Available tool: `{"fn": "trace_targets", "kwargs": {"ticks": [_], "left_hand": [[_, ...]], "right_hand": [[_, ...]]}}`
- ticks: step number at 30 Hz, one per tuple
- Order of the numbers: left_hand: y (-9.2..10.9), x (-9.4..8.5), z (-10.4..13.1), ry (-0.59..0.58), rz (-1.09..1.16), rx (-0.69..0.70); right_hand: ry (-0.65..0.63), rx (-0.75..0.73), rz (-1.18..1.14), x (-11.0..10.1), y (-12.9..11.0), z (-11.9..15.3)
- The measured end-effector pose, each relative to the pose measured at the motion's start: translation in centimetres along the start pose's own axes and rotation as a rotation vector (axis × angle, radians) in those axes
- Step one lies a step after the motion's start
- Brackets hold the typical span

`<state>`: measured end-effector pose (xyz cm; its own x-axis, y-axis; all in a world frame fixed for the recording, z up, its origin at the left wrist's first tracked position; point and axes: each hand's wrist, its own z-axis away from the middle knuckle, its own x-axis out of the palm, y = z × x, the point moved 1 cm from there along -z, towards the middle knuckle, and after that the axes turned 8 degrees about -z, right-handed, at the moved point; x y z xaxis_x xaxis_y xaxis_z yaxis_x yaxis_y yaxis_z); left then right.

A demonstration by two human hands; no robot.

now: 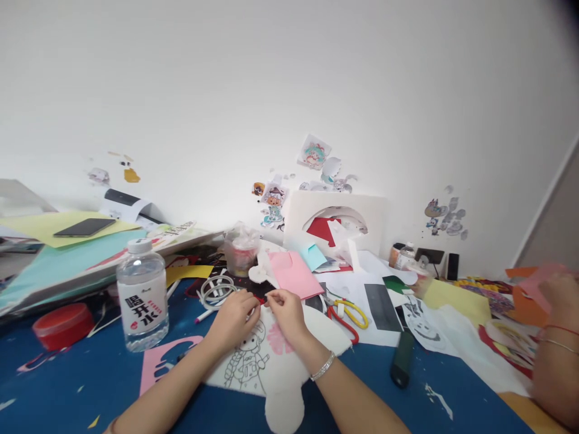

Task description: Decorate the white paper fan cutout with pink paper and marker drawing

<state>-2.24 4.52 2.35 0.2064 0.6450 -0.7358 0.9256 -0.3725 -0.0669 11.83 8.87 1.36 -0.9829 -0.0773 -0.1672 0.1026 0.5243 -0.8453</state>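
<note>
A white fan-shaped sheet (284, 380) with a line drawing of a figure and a pink flower patch lies at the front of the blue table. Over its upper part, my left hand (238, 313) and my right hand (286, 310) are close together, fingertips pinched. A small red piece shows between them; its full shape is hidden by the fingers. My left wrist rests beside the drawn figure, my right one beyond the pink patch. A pink folded paper (296, 274) lies just behind my right hand.
A water bottle (142, 295) and red tape roll (63, 325) stand left. Scissors (344, 316) and a dark green tool (402, 360) lie right. Behind are a plastic cup (242, 250) and white frame (377, 223). Another person's hand (560, 292) is at the far right.
</note>
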Motion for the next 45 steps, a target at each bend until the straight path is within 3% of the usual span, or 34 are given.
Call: {"fn": "trace_targets", "kwargs": {"ticks": [30, 45], "left_hand": [[0.5, -0.7, -0.4, -0.065, 0.164, -0.073], [0.1, 0.0, -0.2, -0.088, 0.352, -0.27]], "right_hand": [[-0.033, -0.02, 0.033, 0.1, 0.4, 0.1], [-0.036, -0.063, 0.162, 0.6, -0.5, 0.9]]}}
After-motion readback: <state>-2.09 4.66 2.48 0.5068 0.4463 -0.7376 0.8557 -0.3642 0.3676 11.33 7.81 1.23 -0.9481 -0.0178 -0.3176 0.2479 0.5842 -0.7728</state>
